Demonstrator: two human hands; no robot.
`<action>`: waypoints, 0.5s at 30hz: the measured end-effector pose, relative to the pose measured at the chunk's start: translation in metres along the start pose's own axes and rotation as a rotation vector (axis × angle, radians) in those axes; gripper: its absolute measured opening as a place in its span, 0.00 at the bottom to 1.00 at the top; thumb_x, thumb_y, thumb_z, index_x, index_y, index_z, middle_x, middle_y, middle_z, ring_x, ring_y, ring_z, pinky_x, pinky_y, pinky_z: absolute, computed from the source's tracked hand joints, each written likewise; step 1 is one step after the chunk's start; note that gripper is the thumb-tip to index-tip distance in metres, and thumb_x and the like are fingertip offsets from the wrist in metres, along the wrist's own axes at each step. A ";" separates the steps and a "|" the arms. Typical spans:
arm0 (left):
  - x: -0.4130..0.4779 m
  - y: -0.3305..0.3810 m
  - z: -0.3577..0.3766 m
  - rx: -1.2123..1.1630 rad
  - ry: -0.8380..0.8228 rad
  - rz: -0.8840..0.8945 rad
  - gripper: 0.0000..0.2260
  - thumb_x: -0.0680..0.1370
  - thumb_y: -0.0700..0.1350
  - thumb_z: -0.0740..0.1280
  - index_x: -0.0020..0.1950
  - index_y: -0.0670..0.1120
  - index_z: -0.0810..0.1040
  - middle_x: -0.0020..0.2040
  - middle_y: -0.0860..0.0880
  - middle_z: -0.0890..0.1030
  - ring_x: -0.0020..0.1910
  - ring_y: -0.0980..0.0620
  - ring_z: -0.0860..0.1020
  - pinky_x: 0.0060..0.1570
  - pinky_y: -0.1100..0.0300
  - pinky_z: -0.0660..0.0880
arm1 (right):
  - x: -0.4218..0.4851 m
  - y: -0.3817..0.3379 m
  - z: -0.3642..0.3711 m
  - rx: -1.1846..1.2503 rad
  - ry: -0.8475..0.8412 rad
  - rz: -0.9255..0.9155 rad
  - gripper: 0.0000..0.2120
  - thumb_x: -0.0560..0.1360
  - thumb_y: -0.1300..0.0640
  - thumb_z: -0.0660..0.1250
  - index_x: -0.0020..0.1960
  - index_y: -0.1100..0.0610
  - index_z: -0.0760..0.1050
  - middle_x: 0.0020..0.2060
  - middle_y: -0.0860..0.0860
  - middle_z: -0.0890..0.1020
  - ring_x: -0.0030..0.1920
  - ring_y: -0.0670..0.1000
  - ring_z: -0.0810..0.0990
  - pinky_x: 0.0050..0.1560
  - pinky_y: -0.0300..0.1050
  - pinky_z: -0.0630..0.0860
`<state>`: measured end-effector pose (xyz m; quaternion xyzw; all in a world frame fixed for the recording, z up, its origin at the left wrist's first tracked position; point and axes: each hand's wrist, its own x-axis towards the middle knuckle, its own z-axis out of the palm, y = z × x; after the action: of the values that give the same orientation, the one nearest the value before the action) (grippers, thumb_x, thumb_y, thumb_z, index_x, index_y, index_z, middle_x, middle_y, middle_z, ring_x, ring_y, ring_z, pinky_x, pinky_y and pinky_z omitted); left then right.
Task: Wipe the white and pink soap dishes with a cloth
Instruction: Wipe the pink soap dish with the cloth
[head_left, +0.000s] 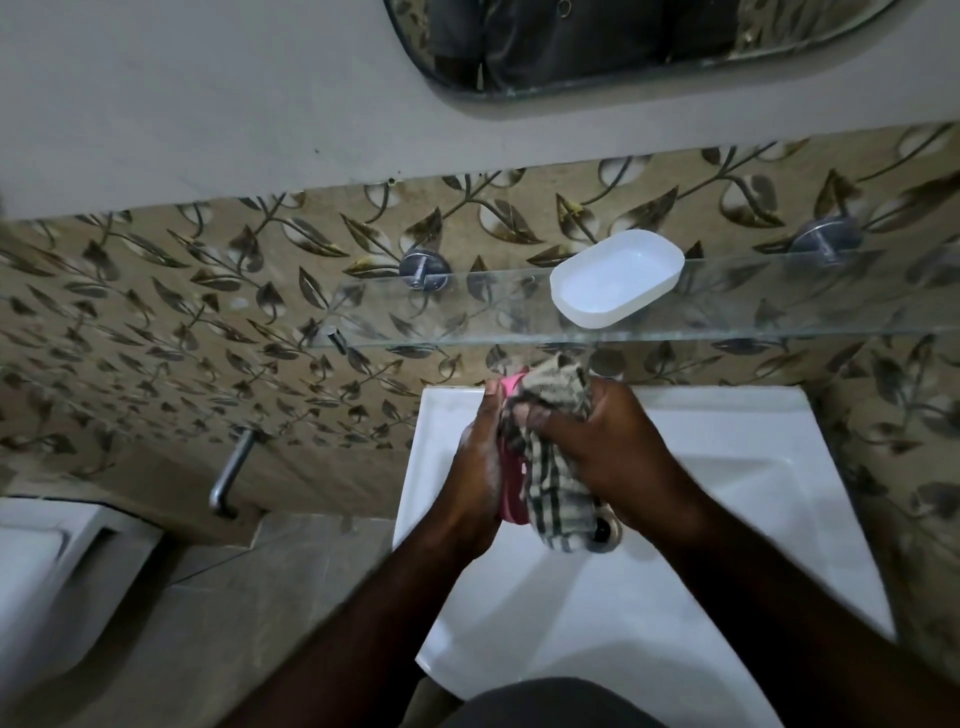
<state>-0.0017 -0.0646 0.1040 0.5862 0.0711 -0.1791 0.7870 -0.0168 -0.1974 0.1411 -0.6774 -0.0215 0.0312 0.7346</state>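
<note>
Wiping in progress: pink plastic soap dish (511, 493) gripped on edge in left hand (475, 467), long axis pointing away from the person; right hand (613, 447) closed on checked cloth (553, 488) against it, over white basin (727, 426). White oval plastic soap dish (617, 278) rests on glass shelf (779, 301) above, right hand nearer.

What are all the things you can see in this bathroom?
white soap dish: one, white, on the glass shelf
glass shelf: one, clear, on the leaf-patterned wall
pink soap dish: one, pink, held over the sink
cloth: one, checked beige and dark, pressed on the pink soap dish
sink: one, white, below the shelf
mirror: one, top of view
metal bar: one, silver, left wall
left hand: holds the pink soap dish
right hand: grips the cloth
</note>
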 end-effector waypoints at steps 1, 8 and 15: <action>0.001 0.000 0.002 -0.006 -0.007 -0.003 0.34 0.71 0.70 0.63 0.65 0.46 0.78 0.63 0.41 0.80 0.63 0.41 0.78 0.66 0.42 0.71 | 0.002 -0.001 0.003 0.008 0.076 -0.021 0.02 0.74 0.61 0.72 0.46 0.58 0.82 0.39 0.53 0.87 0.41 0.53 0.87 0.46 0.52 0.83; 0.007 0.011 -0.013 -0.100 0.062 -0.064 0.34 0.69 0.68 0.62 0.57 0.39 0.78 0.41 0.41 0.84 0.38 0.45 0.83 0.38 0.55 0.80 | -0.023 0.024 0.011 -0.127 -0.194 0.085 0.02 0.75 0.62 0.71 0.47 0.58 0.81 0.39 0.56 0.86 0.39 0.53 0.85 0.46 0.56 0.81; 0.003 0.004 -0.006 -0.120 0.120 -0.118 0.40 0.68 0.68 0.63 0.62 0.34 0.77 0.48 0.36 0.80 0.42 0.42 0.80 0.45 0.52 0.78 | -0.029 0.027 0.011 -0.153 -0.220 0.064 0.05 0.72 0.62 0.74 0.43 0.54 0.80 0.34 0.48 0.85 0.36 0.46 0.83 0.40 0.39 0.79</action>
<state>0.0030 -0.0582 0.1046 0.5423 0.1630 -0.1852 0.8031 -0.0473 -0.1866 0.1159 -0.7241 -0.0826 0.1268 0.6728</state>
